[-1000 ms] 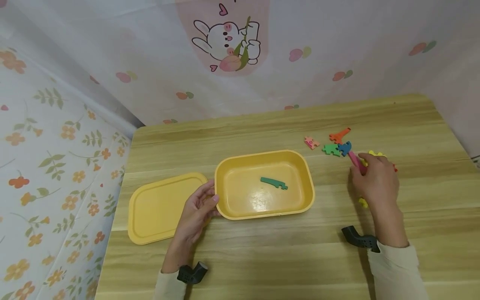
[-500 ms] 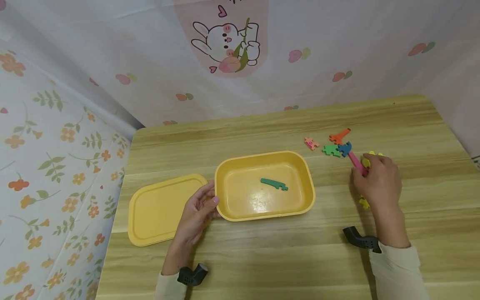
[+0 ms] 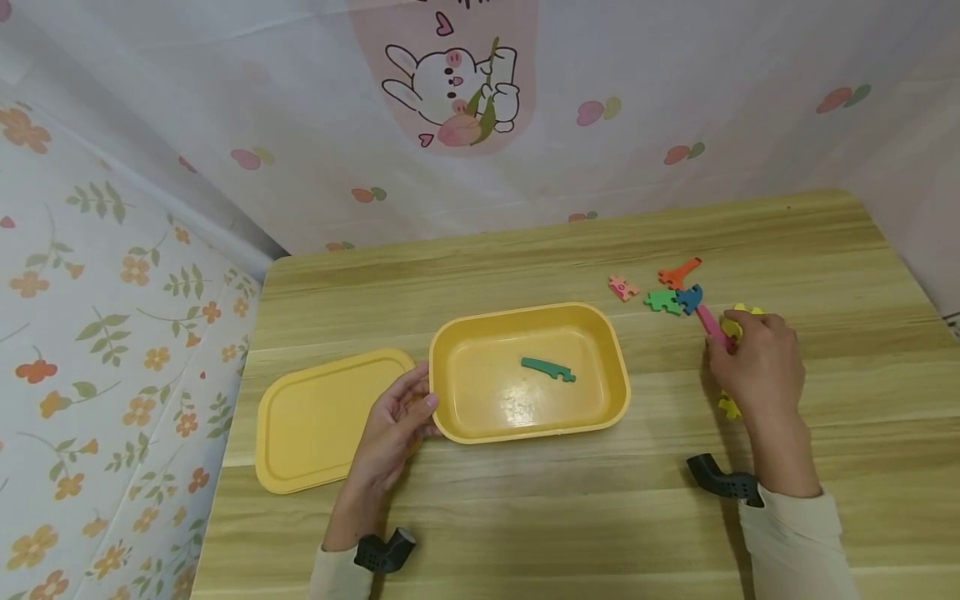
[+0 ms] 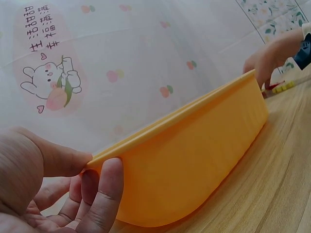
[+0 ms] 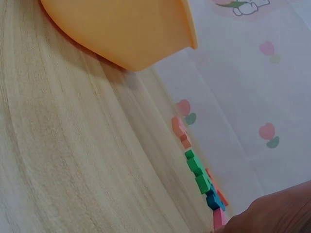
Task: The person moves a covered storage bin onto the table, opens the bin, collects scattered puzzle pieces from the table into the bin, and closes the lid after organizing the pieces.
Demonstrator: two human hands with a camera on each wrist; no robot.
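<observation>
My left hand (image 3: 392, 429) pinches the left rim of a yellow plastic box (image 3: 528, 429), thumb over the edge and fingers outside. A dark green jigsaw-like piece (image 3: 548, 368) lies inside it. To the right, my right hand (image 3: 759, 362) reaches down with bent fingers over loose puzzle pieces. A pink piece (image 3: 710, 323) pokes out between its thumb and index finger, beside a yellow piece (image 3: 731, 327). Another yellow piece (image 3: 729, 406) shows below the palm. The hand hides what lies under it, and I cannot tell whether it grips a piece.
A yellow lid (image 3: 322, 421) lies left of the box, partly behind my left hand. Beyond the right hand are a blue piece (image 3: 688, 298), a light green piece (image 3: 663, 302), an orange piece (image 3: 680, 273) and a peach piece (image 3: 622, 287). A patterned curtain (image 3: 622, 75) hangs behind the wooden table.
My right hand has shifted slightly right and toward me, uncovering more of the pink and yellow pieces. A red bit at its right side is now hidden. The left hand keeps its hold.
</observation>
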